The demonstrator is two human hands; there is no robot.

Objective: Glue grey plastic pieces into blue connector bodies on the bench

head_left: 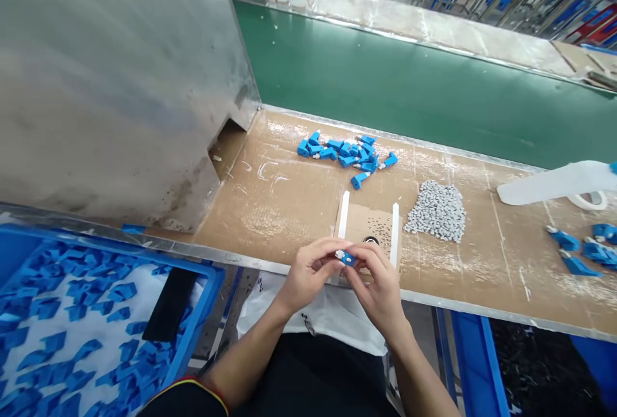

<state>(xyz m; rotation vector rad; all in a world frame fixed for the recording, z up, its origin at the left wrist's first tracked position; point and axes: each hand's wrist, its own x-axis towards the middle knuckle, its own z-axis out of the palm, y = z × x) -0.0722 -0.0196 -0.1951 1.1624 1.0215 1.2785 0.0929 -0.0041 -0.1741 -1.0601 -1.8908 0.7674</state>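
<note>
Between my two hands, at the front edge of the bench, is a small blue plastic part [349, 259] with whitish bits on its top and side. My left hand [311, 272] pinches it from the left, thumb and fingertips closed. From the other side my right hand [375, 279] grips the same part with bent fingers. Just beyond the fingers lies a cardboard square [359, 218] with white strips [394, 234] at its sides. Tiny dark pieces [380, 227] are scattered on it, and a black ring [371, 240] is partly hidden by my right hand.
Blue parts [344, 152] are heaped further back. A pile of small grey pieces [438, 211] lies right, with more blue parts [578, 253] beyond. A metal panel [120, 83] stands left. Blue bins flank me [212, 288]. A green belt [385, 76] runs behind.
</note>
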